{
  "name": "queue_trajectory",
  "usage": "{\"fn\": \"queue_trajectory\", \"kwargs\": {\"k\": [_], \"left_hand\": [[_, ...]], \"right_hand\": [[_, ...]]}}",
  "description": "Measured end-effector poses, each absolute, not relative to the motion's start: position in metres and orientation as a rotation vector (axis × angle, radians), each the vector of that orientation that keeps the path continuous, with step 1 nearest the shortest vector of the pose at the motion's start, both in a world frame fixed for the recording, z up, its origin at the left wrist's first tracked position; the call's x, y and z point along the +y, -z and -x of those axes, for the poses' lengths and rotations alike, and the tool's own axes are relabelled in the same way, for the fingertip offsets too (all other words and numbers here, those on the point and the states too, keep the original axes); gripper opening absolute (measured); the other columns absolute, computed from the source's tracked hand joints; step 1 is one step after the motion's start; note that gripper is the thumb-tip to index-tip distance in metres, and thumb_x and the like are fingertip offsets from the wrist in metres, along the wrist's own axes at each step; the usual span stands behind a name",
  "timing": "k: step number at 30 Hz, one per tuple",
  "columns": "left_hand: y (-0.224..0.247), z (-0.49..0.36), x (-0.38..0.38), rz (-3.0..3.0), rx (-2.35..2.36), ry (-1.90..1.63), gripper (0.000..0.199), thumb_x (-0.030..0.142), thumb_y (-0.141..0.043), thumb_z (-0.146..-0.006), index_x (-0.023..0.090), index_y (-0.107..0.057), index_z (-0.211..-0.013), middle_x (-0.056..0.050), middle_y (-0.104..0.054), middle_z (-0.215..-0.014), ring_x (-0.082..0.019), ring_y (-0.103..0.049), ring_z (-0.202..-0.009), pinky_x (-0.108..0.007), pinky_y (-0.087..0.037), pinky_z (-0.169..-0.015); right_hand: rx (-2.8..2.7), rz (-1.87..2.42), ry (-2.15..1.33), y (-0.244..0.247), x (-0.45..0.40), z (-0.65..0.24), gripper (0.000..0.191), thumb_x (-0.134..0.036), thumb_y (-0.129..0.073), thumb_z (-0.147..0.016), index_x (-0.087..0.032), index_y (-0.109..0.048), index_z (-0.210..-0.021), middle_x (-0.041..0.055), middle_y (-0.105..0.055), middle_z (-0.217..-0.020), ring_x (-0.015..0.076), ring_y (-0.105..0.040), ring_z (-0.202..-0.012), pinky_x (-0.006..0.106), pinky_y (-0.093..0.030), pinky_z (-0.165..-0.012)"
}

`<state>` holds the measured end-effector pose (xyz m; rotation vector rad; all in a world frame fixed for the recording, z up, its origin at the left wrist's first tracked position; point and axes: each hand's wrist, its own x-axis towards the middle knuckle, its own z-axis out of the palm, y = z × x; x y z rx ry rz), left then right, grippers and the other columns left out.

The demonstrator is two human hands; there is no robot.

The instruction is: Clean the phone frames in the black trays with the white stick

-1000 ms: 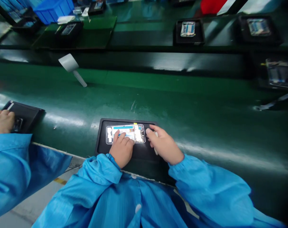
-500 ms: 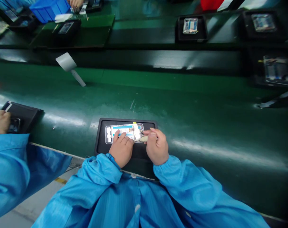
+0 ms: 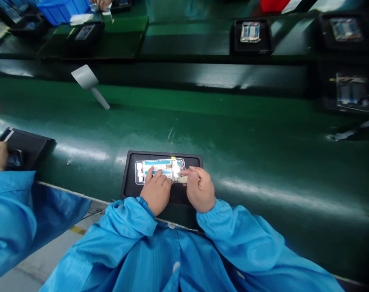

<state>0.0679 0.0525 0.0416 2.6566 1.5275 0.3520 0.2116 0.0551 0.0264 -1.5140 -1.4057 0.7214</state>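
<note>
Opened smartphone [image 3: 161, 165] in a black tray [image 3: 129, 187] on the green counter [image 3: 248, 129] — left hand [image 3: 156, 194] resting, fingers slightly spread, across it; right hand [image 3: 201, 190] pinching a pale tool [image 3: 183, 179] at its right end.

Bright blue coat [image 3: 150, 263], loose creased sleeves [image 3: 248, 239], gathered cuffs [image 3: 207, 214], pale front buttons [image 3: 176, 266]

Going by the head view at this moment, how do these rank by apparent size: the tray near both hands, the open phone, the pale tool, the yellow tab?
Largest to smallest:
1. Tray
2. Phone
3. Pale tool, partly hidden by the right hand
4. Yellow tab
</note>
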Motion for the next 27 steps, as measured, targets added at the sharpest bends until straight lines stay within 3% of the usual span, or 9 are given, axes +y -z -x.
{"fn": "queue_trajectory", "kwargs": {"k": [8,14,17,20,23,27], "left_hand": [[-0.043,-0.068,0.052,-2.639,1.514,-0.339,0.019,0.011,-0.044,-0.079,0.016,-0.061,-0.086,-0.005,-0.063,-0.081,-0.024,-0.052,-0.099,-0.050,-0.027,-0.099],[-0.042,-0.067,0.051,-2.681,1.482,-0.320,0.021,0.011,-0.042,-0.079,0.015,-0.062,-0.084,-0.007,-0.063,-0.082,-0.025,-0.052,-0.100,-0.053,-0.024,-0.100],[-0.049,-0.066,0.053,-2.634,1.508,-0.318,0.021,0.014,-0.041,-0.081,0.017,-0.062,-0.082,-0.006,-0.064,-0.079,-0.025,-0.052,-0.099,-0.056,-0.022,-0.099],[-0.061,-0.065,0.063,-2.534,1.683,-0.338,0.022,0.020,-0.040,-0.083,0.020,-0.063,-0.083,-0.004,-0.064,-0.075,-0.027,-0.052,-0.097,-0.061,-0.020,-0.096],[-0.067,-0.064,0.079,-2.483,1.916,-0.345,0.023,0.026,-0.043,-0.083,0.021,-0.063,-0.093,-0.006,-0.064,-0.087,-0.031,-0.049,-0.101,-0.065,-0.018,-0.093],[-0.056,-0.063,0.097,-2.527,1.782,-0.224,0.025,0.033,-0.050,-0.079,0.029,-0.062,-0.101,-0.008,-0.059,-0.102,-0.035,-0.045,-0.106,-0.065,-0.025,-0.088]], "right_hand": [[-1.704,1.610,-0.678,-0.049,0.061,-0.210,0.036,-0.038,-0.028,-0.086,-0.020,-0.059,-0.081,0.0069,-0.065,-0.081,0.0181,-0.060,-0.076,0.031,-0.048,-0.071],[-2.067,1.377,-0.620,-0.056,0.066,-0.202,0.042,-0.037,-0.026,-0.086,-0.019,-0.062,-0.074,0.0096,-0.064,-0.072,0.0200,-0.058,-0.070,0.033,-0.046,-0.070],[-1.841,1.486,-0.726,-0.050,0.070,-0.203,0.039,-0.040,-0.028,-0.084,-0.020,-0.060,-0.074,0.0083,-0.064,-0.073,0.0194,-0.059,-0.072,0.032,-0.046,-0.069],[-1.324,1.693,-0.903,-0.044,0.075,-0.204,0.037,-0.043,-0.028,-0.085,-0.018,-0.056,-0.089,0.0050,-0.063,-0.072,0.0164,-0.059,-0.062,0.030,-0.048,-0.061],[-1.083,1.671,-0.974,-0.039,0.079,-0.202,0.039,-0.046,-0.033,-0.083,-0.016,-0.051,-0.101,0.0044,-0.063,-0.074,0.0151,-0.058,-0.057,0.030,-0.049,-0.058],[-1.055,1.652,-0.998,-0.035,0.079,-0.200,0.039,-0.046,-0.037,-0.081,-0.017,-0.051,-0.102,0.0057,-0.064,-0.078,0.0172,-0.060,-0.066,0.032,-0.050,-0.062]]}}
